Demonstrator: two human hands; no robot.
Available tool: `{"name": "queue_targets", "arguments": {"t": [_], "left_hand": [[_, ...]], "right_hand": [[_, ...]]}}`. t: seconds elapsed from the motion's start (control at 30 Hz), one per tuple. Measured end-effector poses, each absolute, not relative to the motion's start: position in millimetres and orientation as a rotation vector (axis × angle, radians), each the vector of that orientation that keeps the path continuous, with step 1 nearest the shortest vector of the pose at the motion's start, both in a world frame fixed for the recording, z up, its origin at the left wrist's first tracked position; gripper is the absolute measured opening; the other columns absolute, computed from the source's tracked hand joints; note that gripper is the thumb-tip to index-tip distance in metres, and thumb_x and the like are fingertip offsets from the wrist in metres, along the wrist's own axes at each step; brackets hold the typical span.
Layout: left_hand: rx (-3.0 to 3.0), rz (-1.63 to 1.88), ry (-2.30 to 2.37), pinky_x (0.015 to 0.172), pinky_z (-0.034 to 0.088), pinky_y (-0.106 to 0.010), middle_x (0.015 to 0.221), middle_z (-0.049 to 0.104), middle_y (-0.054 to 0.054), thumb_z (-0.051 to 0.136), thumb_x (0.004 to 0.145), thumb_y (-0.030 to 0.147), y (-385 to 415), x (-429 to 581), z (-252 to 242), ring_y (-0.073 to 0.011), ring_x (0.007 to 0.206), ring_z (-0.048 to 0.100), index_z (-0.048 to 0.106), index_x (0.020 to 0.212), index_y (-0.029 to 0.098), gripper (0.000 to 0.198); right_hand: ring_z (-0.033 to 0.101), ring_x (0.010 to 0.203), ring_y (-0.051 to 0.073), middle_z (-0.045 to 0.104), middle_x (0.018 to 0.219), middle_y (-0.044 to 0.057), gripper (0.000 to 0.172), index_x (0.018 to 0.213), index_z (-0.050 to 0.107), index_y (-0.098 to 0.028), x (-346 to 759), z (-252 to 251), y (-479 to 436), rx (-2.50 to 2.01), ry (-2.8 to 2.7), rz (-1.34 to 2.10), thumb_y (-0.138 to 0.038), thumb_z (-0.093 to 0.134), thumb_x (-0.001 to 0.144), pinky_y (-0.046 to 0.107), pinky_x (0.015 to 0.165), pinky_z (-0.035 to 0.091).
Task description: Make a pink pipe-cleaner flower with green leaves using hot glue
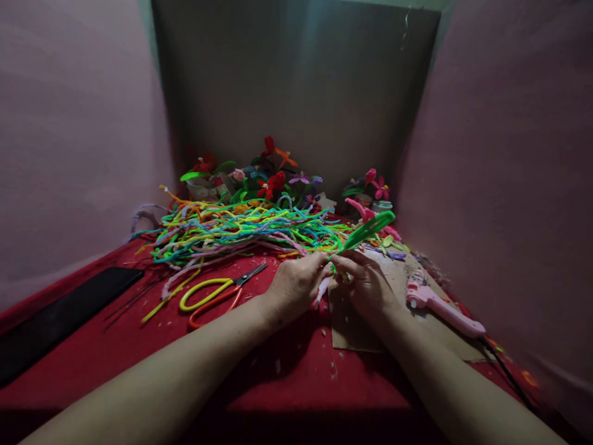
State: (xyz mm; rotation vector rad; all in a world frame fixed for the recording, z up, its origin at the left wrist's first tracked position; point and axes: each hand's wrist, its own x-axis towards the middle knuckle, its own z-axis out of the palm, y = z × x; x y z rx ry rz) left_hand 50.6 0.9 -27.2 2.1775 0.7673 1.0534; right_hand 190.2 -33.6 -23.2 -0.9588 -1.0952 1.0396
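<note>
A green pipe-cleaner leaf [368,231], bent into a long loop, points up and to the right from between my hands. My left hand [299,281] pinches its lower end with thumb and forefinger. Close against it, my right hand [364,281] is closed on the same base of the leaf. Below the fingertips a pale lilac piece [322,290] hangs down; I cannot tell which hand holds it. Scissors [217,293] with one yellow and one orange handle lie left of my left hand, blades pointing up and to the right.
A heap of coloured pipe cleaners [241,228] spreads behind my hands. Finished pipe-cleaner flowers [271,184] stand at the back. On the right, a pink glue gun [445,309] with a black cord rests on a cardboard sheet [359,330]. A black flat object [69,312] lies left on the red cloth [278,383].
</note>
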Motion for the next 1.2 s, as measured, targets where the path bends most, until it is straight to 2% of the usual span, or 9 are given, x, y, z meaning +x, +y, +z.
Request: {"name": "queue_targets", "arguments": {"t": [0.17,0.3,0.43,0.53,0.6,0.73,0.9,1.07,1.2], "left_hand": [[2.491,1.116,0.912,0.054,0.028,-0.022,0.059,0.046,0.001,0.04,0.084,0.023,4,49,-35,-0.01,0.052,0.038,0.051,0.069,0.018,0.019],[2.377,1.131,0.896,0.056,0.03,-0.021,0.061,0.048,0.002,0.042,0.083,0.022,6,49,-33,-0.0099,0.055,0.042,0.05,0.068,0.018,0.017],[2.299,1.116,0.874,0.058,0.032,-0.021,0.062,0.049,0.002,0.046,0.081,0.02,5,50,-32,-0.0092,0.057,0.043,0.051,0.068,0.018,0.014],[2.09,1.063,0.832,0.052,0.031,-0.02,0.055,0.045,0.004,0.048,0.078,0.02,6,52,-27,-0.0072,0.05,0.04,0.049,0.063,0.017,0.016],[1.849,0.963,0.799,0.043,0.028,-0.019,0.049,0.041,0.006,0.05,0.078,0.023,7,52,-24,-0.0055,0.041,0.036,0.047,0.06,0.017,0.019],[1.475,0.804,0.682,0.032,0.024,-0.016,0.046,0.041,0.008,0.055,0.075,0.028,10,50,-19,-0.0033,0.03,0.032,0.048,0.065,0.016,0.017],[1.29,0.592,0.478,0.03,0.026,-0.013,0.048,0.043,0.008,0.059,0.074,0.027,15,43,-20,-0.0009,0.03,0.028,0.048,0.07,0.016,0.016],[1.255,0.538,0.411,0.03,0.026,-0.013,0.05,0.043,0.007,0.057,0.077,0.027,16,39,-18,-0.0001,0.03,0.028,0.05,0.073,0.014,0.015],[1.201,0.479,0.355,0.03,0.026,-0.013,0.052,0.045,0.007,0.057,0.077,0.026,16,38,-17,0.0007,0.029,0.025,0.051,0.075,0.013,0.014]], "right_hand": [[0.048,0.063,0.015,0.058,0.062,0.001,0.007,0.06,0.066,-0.022,189,-20,-38,-0.997,-1.223,0.947,-0.02,0.061,0.064,0.028,0.06,0.036],[0.044,0.058,0.013,0.056,0.063,0.0,0.009,0.063,0.065,-0.02,188,-25,-36,-0.941,-1.211,0.974,-0.026,0.06,0.069,0.026,0.054,0.035],[0.041,0.054,0.011,0.052,0.057,-0.002,0.009,0.06,0.063,-0.019,187,-24,-35,-0.993,-1.212,0.946,-0.024,0.061,0.068,0.025,0.051,0.032],[0.036,0.05,0.01,0.046,0.051,-0.004,0.014,0.054,0.061,-0.019,184,-21,-37,-1.038,-1.209,0.906,-0.022,0.06,0.068,0.025,0.05,0.029],[0.037,0.051,0.01,0.048,0.053,-0.003,0.01,0.058,0.063,-0.019,184,-20,-37,-1.052,-1.197,0.914,-0.022,0.061,0.068,0.026,0.051,0.027],[0.038,0.052,0.01,0.049,0.055,-0.003,0.007,0.062,0.063,-0.018,186,-24,-34,-1.019,-1.195,0.94,-0.023,0.062,0.067,0.026,0.05,0.026],[0.038,0.053,0.011,0.046,0.055,-0.003,0.014,0.06,0.061,-0.018,190,-30,-30,-0.99,-1.222,0.916,-0.028,0.062,0.069,0.026,0.051,0.028],[0.04,0.054,0.011,0.052,0.059,-0.001,0.008,0.067,0.065,-0.021,190,-30,-30,-0.929,-1.153,1.023,-0.028,0.066,0.065,0.027,0.053,0.031],[0.041,0.054,0.011,0.053,0.058,-0.002,0.008,0.063,0.064,-0.02,191,-34,-28,-0.838,-1.107,1.108,-0.026,0.07,0.063,0.026,0.055,0.034]]}}
